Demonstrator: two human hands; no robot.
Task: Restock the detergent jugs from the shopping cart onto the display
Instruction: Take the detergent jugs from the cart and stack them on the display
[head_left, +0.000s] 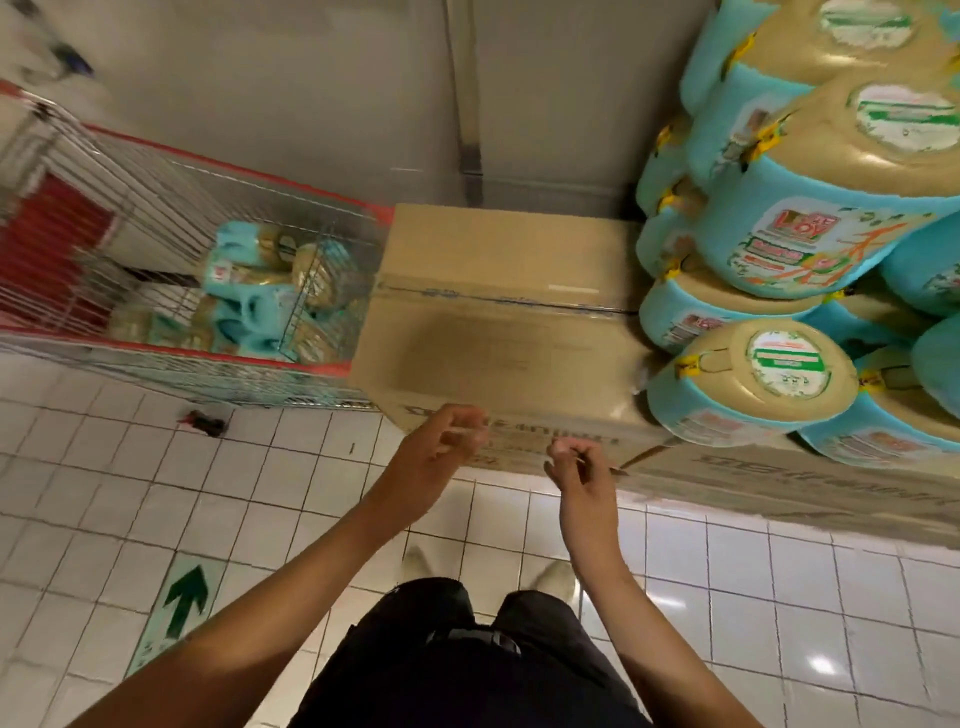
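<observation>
Several turquoise and beige detergent jugs (270, 291) lie in the red-rimmed wire shopping cart (156, 208) at the left. More of the same jugs (753, 379) are stacked on their sides on the display at the right, on top of cardboard boxes. A sealed cardboard box (498, 322) sits between cart and stack. My left hand (441, 447) and my right hand (576, 462) hover in front of that box's near edge, fingers loosely curled, holding nothing. Both hands are blurred.
White tiled floor (104, 493) lies below, with a green arrow sticker (182, 608) at the lower left and a small dark object (205, 422) by the cart. A grey wall (311, 104) stands behind. A lower cardboard box (805, 483) extends right under the jugs.
</observation>
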